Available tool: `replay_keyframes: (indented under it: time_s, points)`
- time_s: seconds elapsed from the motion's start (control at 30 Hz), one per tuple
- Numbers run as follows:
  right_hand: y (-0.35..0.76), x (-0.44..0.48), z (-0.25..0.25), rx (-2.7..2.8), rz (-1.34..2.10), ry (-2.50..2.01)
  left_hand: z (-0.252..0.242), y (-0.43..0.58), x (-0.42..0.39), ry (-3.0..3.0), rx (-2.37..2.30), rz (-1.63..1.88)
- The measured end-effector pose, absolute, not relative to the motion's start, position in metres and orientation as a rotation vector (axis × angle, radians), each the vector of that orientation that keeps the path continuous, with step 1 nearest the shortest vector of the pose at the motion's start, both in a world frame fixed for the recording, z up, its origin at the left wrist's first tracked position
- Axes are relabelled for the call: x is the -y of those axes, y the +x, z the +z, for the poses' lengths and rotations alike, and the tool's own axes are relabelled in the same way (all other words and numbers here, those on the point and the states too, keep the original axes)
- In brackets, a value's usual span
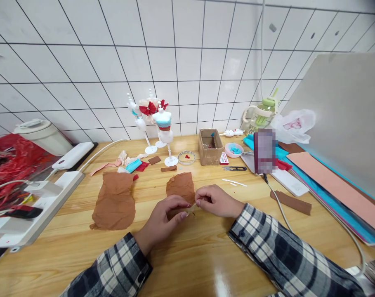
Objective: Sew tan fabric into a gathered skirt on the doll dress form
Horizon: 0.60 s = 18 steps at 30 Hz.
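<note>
My left hand [164, 220] and my right hand [220, 201] meet above the table. Between their fingertips is a small, pale, see-through strip [191, 209], too small to make out fully. The left thumb and forefinger close on one side of it, and the right fingers pinch its other side. Just behind the hands lies a crinkled piece of brown paper [180, 185], its near edge partly covered by my left fingers. A larger crumpled brown sheet [114, 202] rests to the left.
Small white dress forms [164, 134] stand near the tiled wall. A cardboard box [210, 150], a pink dish [233, 150], thread snips [235, 168] and a phone [264, 152] are farther back. A power strip [41, 214] runs along the left; coloured sheets [332, 185] lie right.
</note>
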State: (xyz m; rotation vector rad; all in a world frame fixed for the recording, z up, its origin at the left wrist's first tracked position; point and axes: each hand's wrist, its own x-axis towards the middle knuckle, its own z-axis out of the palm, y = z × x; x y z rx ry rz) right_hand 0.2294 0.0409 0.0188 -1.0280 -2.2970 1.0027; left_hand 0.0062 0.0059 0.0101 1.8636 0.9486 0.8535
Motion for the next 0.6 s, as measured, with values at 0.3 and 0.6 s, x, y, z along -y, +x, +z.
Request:
replay_keyframes:
  time_s: [0.3,0.6]
  points:
    - [0.2291,-0.0404,0.0198,2.316,0.928,-1.035,0.0140,0.0061,-0.0049,2.015,-0.944,0.859]
    - [0.2302,-0.0415,0.0184,2.328,0.928,-1.034,0.0111,0.0101,-0.0034,2.154,-1.099,0.868]
